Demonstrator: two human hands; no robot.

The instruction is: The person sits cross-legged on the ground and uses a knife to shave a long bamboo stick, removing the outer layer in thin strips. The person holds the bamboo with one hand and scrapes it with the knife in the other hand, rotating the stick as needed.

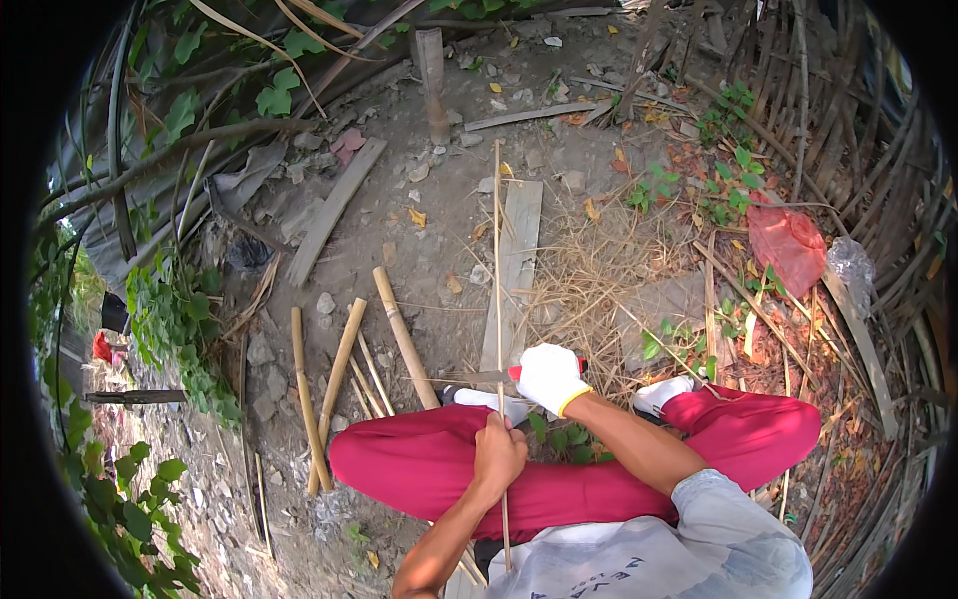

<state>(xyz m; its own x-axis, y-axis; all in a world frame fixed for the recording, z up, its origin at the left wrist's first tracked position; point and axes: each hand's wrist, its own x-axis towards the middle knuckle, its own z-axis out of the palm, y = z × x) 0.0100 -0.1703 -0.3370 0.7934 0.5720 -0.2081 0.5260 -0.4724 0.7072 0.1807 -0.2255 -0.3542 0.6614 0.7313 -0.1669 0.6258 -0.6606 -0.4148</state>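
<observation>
The thin strip (pixel 498 270), stretching from the person's lap (pixel 579 487) out over a board (pixel 523 225), is gripped in the bare left hand (pixel 498 454), where a slip of the knife (pixel 475 377) clenched in the gloved right hand (pixel 549 379) could cause a cut.

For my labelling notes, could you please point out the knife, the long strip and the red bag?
Knife (pixel 479 377), head view: blade.
Long strip (pixel 498 299), head view: stretch beyond the blade.
Red bag (pixel 786 242), head view: crumpled middle.
</observation>
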